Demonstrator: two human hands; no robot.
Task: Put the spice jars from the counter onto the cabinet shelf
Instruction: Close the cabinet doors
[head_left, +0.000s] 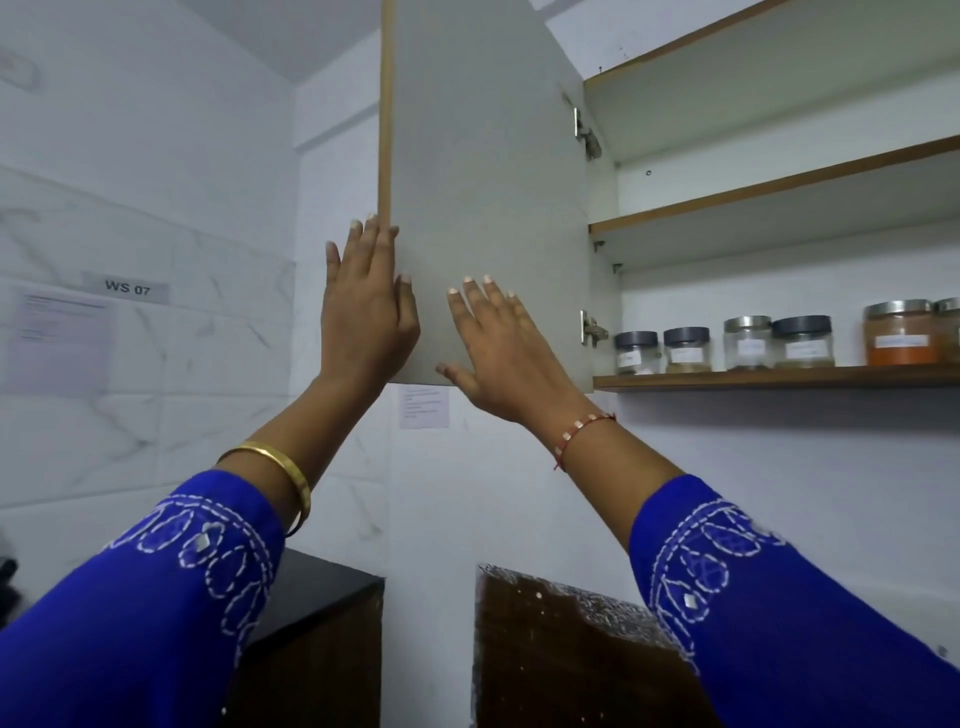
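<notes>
Evidently late stage: six jars (748, 343) stand on the bottom shelf (779, 378). Left hand (366, 312) and right hand (498, 348), fingers straight and holding nothing, press the open door (488, 156); closing likely remains.

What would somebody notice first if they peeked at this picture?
Two hands are up on the open grey cabinet door in the middle: the left hand is at its outer edge and the right hand lies flat against its face. To the right, a row of spice jars stands on the bottom cabinet shelf, and a bigger jar of orange powder stands out most.
</notes>
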